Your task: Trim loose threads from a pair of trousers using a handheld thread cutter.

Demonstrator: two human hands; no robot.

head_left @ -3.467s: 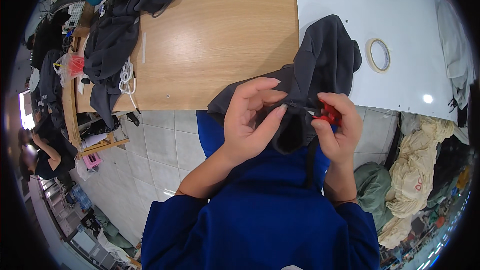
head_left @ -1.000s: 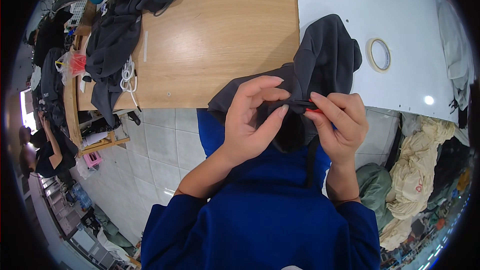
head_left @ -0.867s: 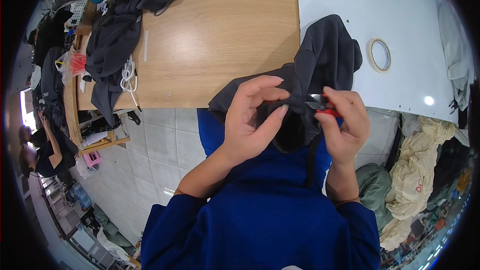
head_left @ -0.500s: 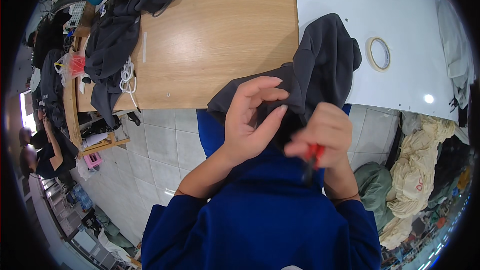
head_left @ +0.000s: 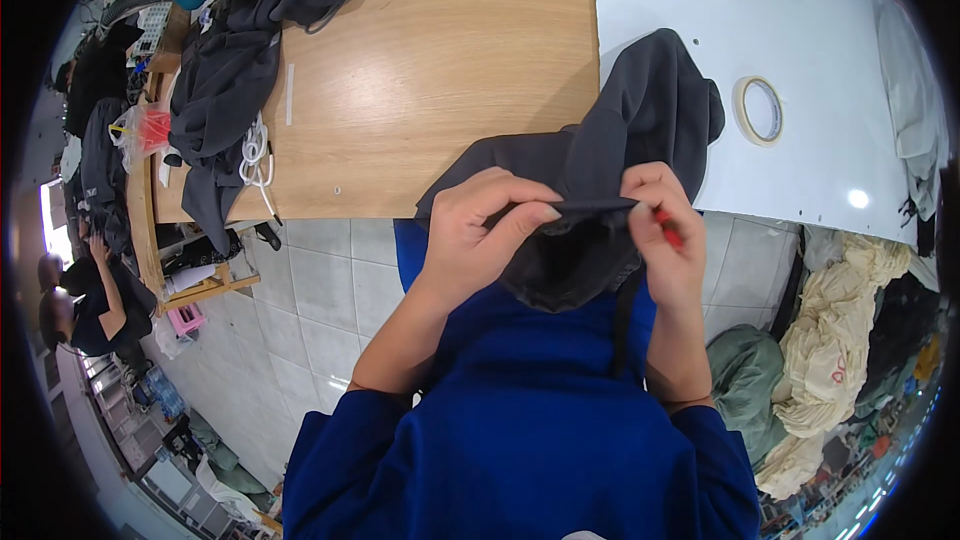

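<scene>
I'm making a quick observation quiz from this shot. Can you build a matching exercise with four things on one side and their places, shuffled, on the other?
Things:
1. roll of tape
2. dark grey garment
3. white cord
4. small red tool

Places:
A. in the right hand
B. on the white table, lying alone
C. stretched between the left hand and the right hand
D. at the edge of the wooden table, beside a pile of dark clothes

Pairs: 1-B, 2-C, 3-D, 4-A
</scene>
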